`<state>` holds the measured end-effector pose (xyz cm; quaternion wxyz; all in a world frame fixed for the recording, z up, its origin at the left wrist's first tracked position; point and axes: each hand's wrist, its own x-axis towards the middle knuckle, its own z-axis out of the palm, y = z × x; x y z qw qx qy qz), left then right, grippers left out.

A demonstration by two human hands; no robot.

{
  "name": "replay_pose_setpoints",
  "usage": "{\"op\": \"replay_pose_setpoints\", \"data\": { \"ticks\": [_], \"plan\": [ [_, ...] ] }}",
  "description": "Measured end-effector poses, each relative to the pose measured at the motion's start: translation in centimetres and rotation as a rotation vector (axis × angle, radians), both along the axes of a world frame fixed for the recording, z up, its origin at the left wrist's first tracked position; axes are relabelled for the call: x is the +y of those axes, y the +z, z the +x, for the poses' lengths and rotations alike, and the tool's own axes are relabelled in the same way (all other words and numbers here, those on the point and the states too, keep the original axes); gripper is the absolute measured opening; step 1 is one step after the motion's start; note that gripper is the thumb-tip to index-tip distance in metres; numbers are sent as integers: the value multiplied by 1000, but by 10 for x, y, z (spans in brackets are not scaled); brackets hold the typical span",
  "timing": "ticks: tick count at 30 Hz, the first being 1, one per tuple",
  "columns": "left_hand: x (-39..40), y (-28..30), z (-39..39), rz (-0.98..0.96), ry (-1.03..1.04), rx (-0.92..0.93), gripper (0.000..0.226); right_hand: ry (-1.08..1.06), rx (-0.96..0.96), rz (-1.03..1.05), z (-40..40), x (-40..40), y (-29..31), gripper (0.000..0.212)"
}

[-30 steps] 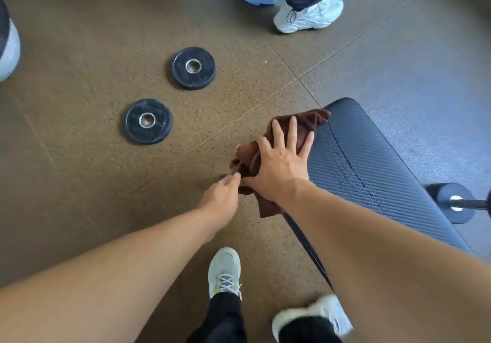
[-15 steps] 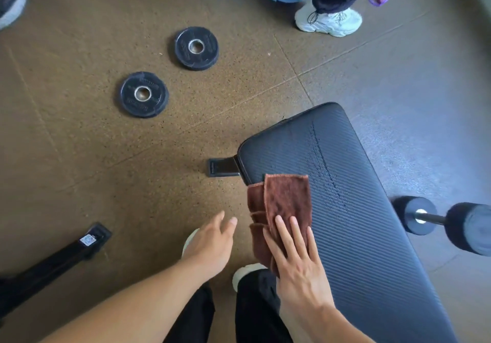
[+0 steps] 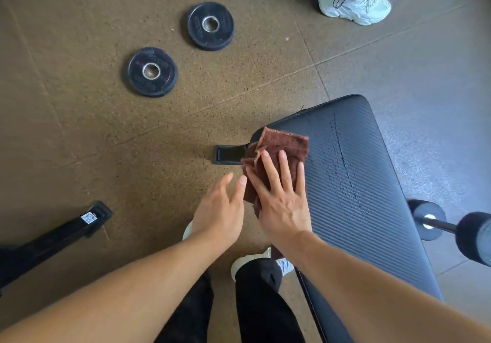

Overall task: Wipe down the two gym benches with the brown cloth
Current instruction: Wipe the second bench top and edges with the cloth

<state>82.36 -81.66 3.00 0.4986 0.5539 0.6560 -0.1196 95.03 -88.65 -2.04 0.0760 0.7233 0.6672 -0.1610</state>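
My right hand (image 3: 283, 204) presses the brown cloth (image 3: 281, 144) flat with straight, spread fingers onto the near-left corner of the ribbed black bench pad (image 3: 358, 183), part of the cloth drooping over its edge. My left hand (image 3: 220, 209) hangs just beside it, fingers relaxed, holding nothing. Beyond my fingertips lie two weight plates (image 3: 151, 71) on speckled brown rubber floor (image 3: 79, 130); right of the bench sits a dumbbell (image 3: 451, 228).
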Motion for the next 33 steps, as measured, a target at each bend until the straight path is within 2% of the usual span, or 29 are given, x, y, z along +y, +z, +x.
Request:
{"op": "replay_pose_setpoints", "data": {
  "ticks": [4, 8, 11, 13, 17, 19, 22, 24, 26, 29, 31, 33],
  "plan": [
    [12, 2, -1, 128, 43, -27, 55, 33, 43, 56, 7, 46, 1, 72],
    [14, 5, 12, 226, 92, -44, 59, 85, 211, 1, 29, 97, 9, 62],
    [12, 9, 27, 319, 25, -66, 52, 103, 283, -16, 54, 105, 16, 57],
    [11, 12, 36, 368, -110, -90, 54, 72, 278, 14, 73, 95, 21, 57],
    [11, 18, 49, 469, -550, -138, 82, -100, 141, 82, 130, 76, 24, 65],
    [17, 18, 58, 449, -698, -112, 96, -232, 76, 80, 166, 71, 29, 73],
    [35, 12, 85, 344, -767, 54, 134, -498, 91, -36, 216, 65, 29, 75],
    [50, 6, 107, 263, -768, 156, 155, -660, 254, -102, 233, 63, 28, 66],
    [62, -1, 122, 190, -802, 222, 167, -806, 432, -114, 236, 62, 27, 49],
    [65, -11, 128, 133, -870, 291, 177, -971, 584, -99, 226, 57, 23, 55],
    [62, -15, 131, 107, -890, 340, 179, -1033, 561, -52, 210, 57, 21, 48],
    [63, -17, 136, 66, -890, 377, 179, -1025, 398, -7, 198, 67, 19, 59]
  ]
}}
